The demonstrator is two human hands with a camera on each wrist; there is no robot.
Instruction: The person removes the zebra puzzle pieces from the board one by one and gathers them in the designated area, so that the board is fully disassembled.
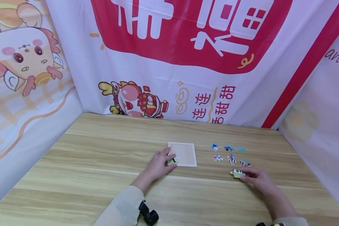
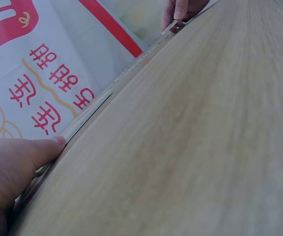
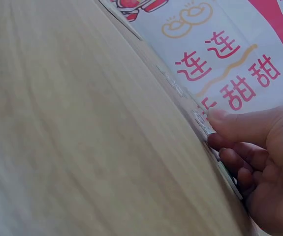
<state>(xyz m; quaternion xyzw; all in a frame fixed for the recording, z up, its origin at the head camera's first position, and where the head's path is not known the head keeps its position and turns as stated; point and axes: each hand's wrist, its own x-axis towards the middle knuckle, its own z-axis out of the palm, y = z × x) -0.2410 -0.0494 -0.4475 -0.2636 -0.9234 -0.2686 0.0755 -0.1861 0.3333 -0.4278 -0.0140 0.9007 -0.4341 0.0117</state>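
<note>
My left hand (image 1: 159,163) rests at the left side of a square wooden puzzle tray (image 1: 195,155), its fingers over the rim and its thumb by the near left corner. One puzzle piece (image 1: 173,160), green with black and white, lies in that corner, partly under the fingers. In the left wrist view, the thumb (image 2: 47,147) lies extended along the tray's edge. To the right, my right hand (image 1: 258,179) pinches the right end of a green puzzle piece (image 1: 237,174) with black and white markings, close over the table. Curled fingers hide part of this piece in the right wrist view.
Beyond the right hand, several loose puzzle pieces lie in two rows, among them a zebra-striped piece (image 1: 231,159) and a blue-green one (image 1: 241,150). The wooden table (image 1: 101,150) meets printed cloth walls (image 1: 169,81) at the back and sides.
</note>
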